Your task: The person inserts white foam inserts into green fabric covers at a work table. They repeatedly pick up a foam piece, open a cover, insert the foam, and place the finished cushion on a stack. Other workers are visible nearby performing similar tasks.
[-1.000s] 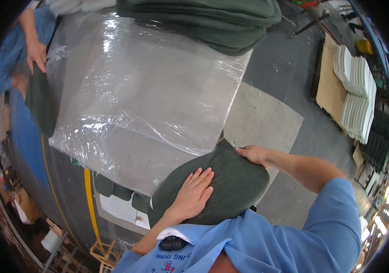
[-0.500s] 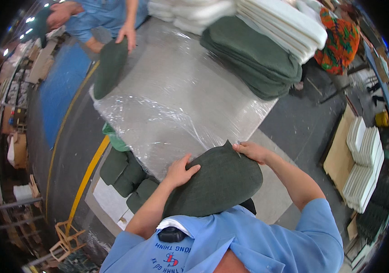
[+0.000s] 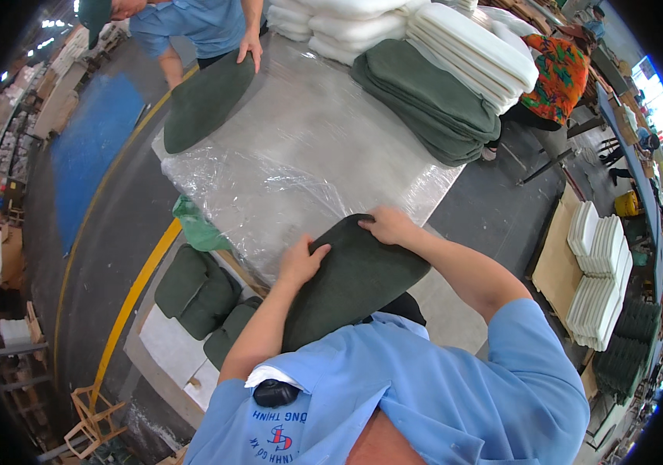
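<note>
Both hands grip a dark green cushion (image 3: 351,279) at the near edge of the plastic-wrapped table (image 3: 308,155) — left hand (image 3: 302,261) on its left edge, right hand (image 3: 388,225) at its top. Far across the table a co-worker's hand (image 3: 249,51) presses another green cushion (image 3: 206,99); stacked green cushions (image 3: 428,101) sit at the table's far right.

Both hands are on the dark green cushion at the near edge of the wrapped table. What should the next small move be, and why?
Probably slide the green cushion further onto the plastic-covered table. Left hand and right hand press its far edge, yet most of it overhangs the near edge, against the person's body.
</note>
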Demonstrator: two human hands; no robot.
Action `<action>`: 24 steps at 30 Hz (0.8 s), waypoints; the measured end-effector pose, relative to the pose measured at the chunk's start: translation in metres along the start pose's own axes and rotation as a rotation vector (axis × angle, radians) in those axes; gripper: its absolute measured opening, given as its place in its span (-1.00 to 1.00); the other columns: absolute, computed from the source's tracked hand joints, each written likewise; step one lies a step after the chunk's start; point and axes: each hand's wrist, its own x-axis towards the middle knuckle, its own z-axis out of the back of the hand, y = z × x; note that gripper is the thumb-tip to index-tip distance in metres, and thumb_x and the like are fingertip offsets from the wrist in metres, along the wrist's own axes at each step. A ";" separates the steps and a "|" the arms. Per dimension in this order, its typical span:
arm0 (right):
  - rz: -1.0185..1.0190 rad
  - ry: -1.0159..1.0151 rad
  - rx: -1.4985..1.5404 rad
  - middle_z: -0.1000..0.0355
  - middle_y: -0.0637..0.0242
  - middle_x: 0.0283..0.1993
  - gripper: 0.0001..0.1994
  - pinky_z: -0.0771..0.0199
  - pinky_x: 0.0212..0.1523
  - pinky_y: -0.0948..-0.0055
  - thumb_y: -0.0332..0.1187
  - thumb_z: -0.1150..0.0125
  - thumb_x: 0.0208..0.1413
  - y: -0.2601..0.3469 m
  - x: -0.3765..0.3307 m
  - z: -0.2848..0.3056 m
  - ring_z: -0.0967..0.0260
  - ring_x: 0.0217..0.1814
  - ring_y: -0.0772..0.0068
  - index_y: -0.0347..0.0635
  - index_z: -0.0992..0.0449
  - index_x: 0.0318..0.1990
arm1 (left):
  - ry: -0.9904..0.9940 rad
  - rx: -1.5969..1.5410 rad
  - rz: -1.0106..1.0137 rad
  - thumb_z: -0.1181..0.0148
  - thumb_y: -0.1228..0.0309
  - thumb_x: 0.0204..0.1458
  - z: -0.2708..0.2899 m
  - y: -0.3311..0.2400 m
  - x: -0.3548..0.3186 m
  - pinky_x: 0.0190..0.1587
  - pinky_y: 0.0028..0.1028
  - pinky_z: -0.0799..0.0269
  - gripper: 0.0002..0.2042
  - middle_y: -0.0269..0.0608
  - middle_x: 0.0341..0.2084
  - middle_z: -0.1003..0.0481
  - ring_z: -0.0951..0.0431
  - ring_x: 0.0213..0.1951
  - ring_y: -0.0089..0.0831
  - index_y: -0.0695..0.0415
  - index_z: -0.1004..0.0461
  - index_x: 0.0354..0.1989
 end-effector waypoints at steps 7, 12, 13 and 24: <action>0.048 -0.013 -0.060 -0.60 -0.10 -0.05 -0.61 -0.52 0.08 -0.11 -0.03 -0.06 0.38 -0.003 0.029 -0.012 -0.52 0.10 -0.27 -0.17 -0.62 -0.05 | -0.114 0.184 0.068 -0.12 0.00 0.31 -0.016 0.025 -0.003 -0.22 0.01 -0.48 -0.56 0.07 -0.43 -0.60 -0.62 -0.28 0.14 0.16 -0.56 -0.39; 0.124 -0.015 -0.128 -0.59 -0.08 -0.16 -0.75 -0.51 -0.04 -0.18 -0.20 -0.12 0.27 -0.002 0.041 -0.020 -0.52 0.00 -0.31 -0.20 -0.52 -0.14 | -0.394 0.127 0.043 -0.11 0.09 0.34 -0.025 0.036 0.003 -0.37 0.00 -0.42 -0.60 0.00 -0.53 -0.54 -0.57 -0.41 0.11 0.11 -0.49 -0.47; 0.133 -0.030 -0.122 -0.59 -0.09 -0.17 -0.76 -0.51 -0.05 -0.18 -0.21 -0.13 0.26 -0.003 0.046 -0.020 -0.52 -0.02 -0.31 -0.20 -0.52 -0.15 | -0.426 0.131 0.044 -0.11 0.10 0.34 -0.024 0.037 0.008 -0.38 -0.01 -0.42 -0.61 -0.01 -0.54 -0.53 -0.56 -0.43 0.11 0.10 -0.48 -0.48; 0.203 -0.166 -0.070 -0.53 -0.20 -0.32 -0.67 -0.45 -0.18 -0.21 -0.07 -0.17 0.36 0.000 0.057 -0.019 -0.48 -0.18 -0.41 -0.20 -0.50 -0.21 | -0.091 0.008 0.185 -0.21 -0.02 0.24 0.037 0.078 -0.045 -0.28 0.03 -0.44 -0.57 0.10 -0.47 -0.58 -0.61 -0.32 0.18 0.16 -0.55 -0.37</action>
